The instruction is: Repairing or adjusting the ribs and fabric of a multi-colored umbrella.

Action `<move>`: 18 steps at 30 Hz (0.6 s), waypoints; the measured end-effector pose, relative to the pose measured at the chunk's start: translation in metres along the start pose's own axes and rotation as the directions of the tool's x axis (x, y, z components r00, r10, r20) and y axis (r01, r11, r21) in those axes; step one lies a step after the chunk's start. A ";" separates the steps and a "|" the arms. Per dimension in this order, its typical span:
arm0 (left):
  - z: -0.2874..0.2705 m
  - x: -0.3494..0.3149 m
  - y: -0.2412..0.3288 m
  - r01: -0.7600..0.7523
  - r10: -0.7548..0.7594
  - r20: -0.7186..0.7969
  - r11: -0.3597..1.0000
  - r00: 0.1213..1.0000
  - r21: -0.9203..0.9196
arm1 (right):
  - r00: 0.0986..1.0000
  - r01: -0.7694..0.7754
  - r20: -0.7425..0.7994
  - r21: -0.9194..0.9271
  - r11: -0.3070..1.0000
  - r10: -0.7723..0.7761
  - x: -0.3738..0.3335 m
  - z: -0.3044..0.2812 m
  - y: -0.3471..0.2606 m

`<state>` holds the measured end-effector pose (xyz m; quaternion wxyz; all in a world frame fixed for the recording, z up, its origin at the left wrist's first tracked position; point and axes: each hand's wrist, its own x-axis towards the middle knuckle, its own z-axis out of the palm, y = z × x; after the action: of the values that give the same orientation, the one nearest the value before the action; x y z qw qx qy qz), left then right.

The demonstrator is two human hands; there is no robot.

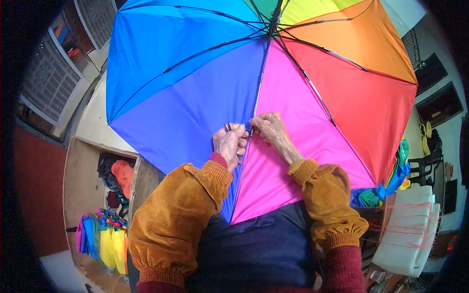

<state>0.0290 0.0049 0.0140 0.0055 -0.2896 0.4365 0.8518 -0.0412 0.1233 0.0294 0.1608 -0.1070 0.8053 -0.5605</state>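
Umbrella canopy (195,102): solid panels of blue, violet, pink, red, orange, yellow and green. Ribs (305,73): black and silver. Sleeve covers (168,219): plain mustard-brown. Inner sleeves (345,271): maroon. Lap garment (254,249): dark navy. Hanging fabric (117,249): magenta, blue, green, yellow.

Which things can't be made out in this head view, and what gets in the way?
Tool in the left hand: head view; the fist hides its middle, so its kind is unclear.
Right hand: head view; detail too small to tell whether it pinches the rib or something finer.
Umbrella: far side cut off by the head view's top edge.
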 end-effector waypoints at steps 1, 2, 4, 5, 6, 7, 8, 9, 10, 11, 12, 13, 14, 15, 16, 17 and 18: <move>0.002 -0.002 0.002 -0.011 0.012 -0.007 0.999 1.000 0.032 | 1.000 -0.012 -0.002 -0.017 1.000 0.012 0.001 0.000 0.001; 0.003 -0.002 0.003 -0.012 0.012 -0.005 0.999 1.000 0.032 | 1.000 -0.024 -0.005 -0.035 0.999 0.024 0.003 0.000 0.001; 0.002 -0.002 0.005 -0.007 0.006 0.010 0.993 1.000 0.117 | 0.999 -0.039 -0.009 -0.052 0.998 0.039 0.004 -0.002 0.004; 0.001 -0.002 0.007 -0.005 0.003 0.015 0.987 1.000 0.159 | 1.000 -0.021 -0.003 -0.079 0.997 0.021 0.004 -0.002 0.002; 0.002 -0.002 0.008 -0.004 0.002 0.016 0.987 1.000 0.158 | 1.000 -0.004 0.003 -0.106 0.994 0.005 0.003 -0.003 0.000; 0.002 -0.003 0.010 0.019 -0.024 0.041 0.991 0.999 0.131 | 1.000 0.012 0.008 -0.134 0.991 -0.011 0.003 -0.004 0.000; 0.003 -0.003 0.011 0.043 -0.050 0.068 0.994 0.996 0.104 | 1.000 0.010 0.006 -0.135 0.991 -0.010 0.003 -0.005 0.001; 0.003 -0.002 0.012 0.069 -0.076 0.095 0.995 0.993 0.078 | 1.000 0.003 0.019 -0.132 0.991 -0.001 0.004 -0.006 0.002; 0.001 -0.001 0.012 0.068 -0.075 0.092 0.995 0.993 0.077 | 0.999 -0.001 0.037 -0.128 0.992 0.006 0.004 -0.004 -0.001; -0.003 0.002 0.011 0.065 -0.073 0.109 0.995 0.991 0.079 | 0.998 -0.006 0.055 -0.124 0.992 0.013 0.004 -0.003 -0.005; -0.005 0.004 0.010 0.062 -0.072 0.127 0.995 0.989 0.080 | 0.998 -0.005 0.059 -0.124 0.992 0.013 0.002 -0.004 -0.008; -0.007 0.006 0.009 0.059 -0.070 0.144 0.995 0.987 0.082 | 0.999 0.037 0.013 -0.120 0.992 -0.036 0.000 -0.008 -0.011; -0.009 0.007 0.009 0.058 -0.068 0.139 0.995 0.988 0.080 | 0.996 0.079 -0.033 -0.118 0.990 -0.084 -0.003 -0.011 -0.015; -0.009 0.007 0.008 0.061 -0.071 0.139 0.995 0.988 0.078 | 0.988 0.121 -0.084 -0.120 0.985 -0.131 -0.005 -0.015 -0.018; -0.008 0.008 0.008 0.063 -0.073 0.137 0.995 0.988 0.075 | 0.988 0.121 -0.084 -0.121 0.985 -0.131 -0.007 -0.017 -0.016; -0.008 0.008 0.008 0.066 -0.075 0.134 0.995 0.988 0.072 | 0.980 0.191 -0.020 -0.164 0.968 -0.197 -0.011 -0.017 -0.011; -0.010 0.009 0.008 0.065 -0.074 0.132 0.995 0.988 0.070 | 0.965 0.263 0.048 -0.202 0.944 -0.258 -0.014 -0.017 -0.007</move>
<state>0.0240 -0.0094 0.0108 0.0742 -0.2464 0.4526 0.8538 -0.0347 0.1404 0.0429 0.0818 -0.2345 0.8361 -0.4891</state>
